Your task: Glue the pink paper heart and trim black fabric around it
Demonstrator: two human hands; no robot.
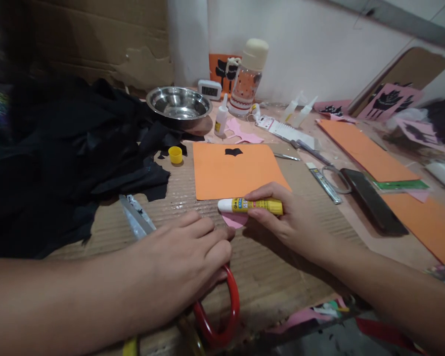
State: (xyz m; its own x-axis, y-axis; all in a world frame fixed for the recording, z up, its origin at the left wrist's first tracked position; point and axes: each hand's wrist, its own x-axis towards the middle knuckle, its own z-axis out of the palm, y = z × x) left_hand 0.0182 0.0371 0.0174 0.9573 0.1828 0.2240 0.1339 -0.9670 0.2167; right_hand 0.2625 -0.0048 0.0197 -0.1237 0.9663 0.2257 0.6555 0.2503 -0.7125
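My right hand point(282, 217) is closed round a yellow and white glue stick point(250, 205), held flat with its white cap pointing left. Under the cap lies a small pink paper piece point(234, 220). My left hand point(187, 257) rests knuckles up on the corrugated cardboard point(282, 267), its fingertips pressing on the pink piece's left edge. Red-handled scissors point(222, 316) lie under my left hand, their blades point(137, 217) pointing up left. Just behind the glue stick sits an orange sheet point(233, 173) with a small black cut-out point(233, 152) stuck near its top edge.
Black fabric or paper point(66, 158) is heaped at the left. At the back stand a steel bowl point(179, 105), a glue bottle point(221, 118), a yellow cap point(175, 154) and a bottle point(248, 76). More orange sheets point(363, 148), a dark phone point(373, 200) and a cutter point(323, 183) lie at the right.
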